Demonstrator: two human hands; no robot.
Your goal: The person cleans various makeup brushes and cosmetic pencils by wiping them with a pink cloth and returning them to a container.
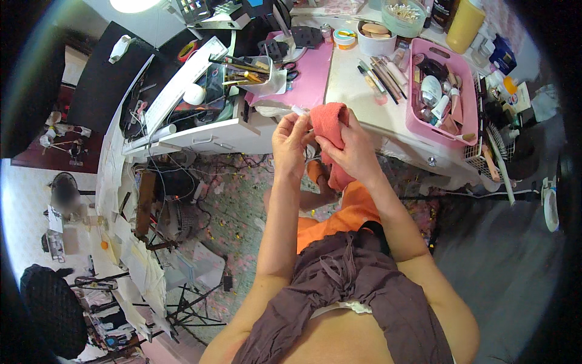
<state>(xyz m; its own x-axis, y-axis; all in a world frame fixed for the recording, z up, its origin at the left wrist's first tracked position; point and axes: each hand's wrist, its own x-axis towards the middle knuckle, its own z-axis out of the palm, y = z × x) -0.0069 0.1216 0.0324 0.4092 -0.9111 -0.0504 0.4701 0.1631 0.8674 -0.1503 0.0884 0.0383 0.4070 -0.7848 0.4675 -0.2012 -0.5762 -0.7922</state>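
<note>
Both hands are raised near the front edge of a white desk. Between the fingertips of my left hand (291,141) is a small white object (298,110), too small to name. My right hand (357,148) grips a folded coral-red cloth (328,120), which drapes down between the hands. On the desk beyond lie slim cosmetic pencils and tubes (384,75). To their right stands a pink plastic basket (411,98) filled with bottles, tubes and a dark round item.
A pen holder (272,82) and scissors (290,72) sit on a pink sheet at the back left, above a drawer front (213,136). A wire rack (473,154) with brushes borders the basket. Cables (168,170) hang below the desk. A white jar of sponges (376,44) stands behind.
</note>
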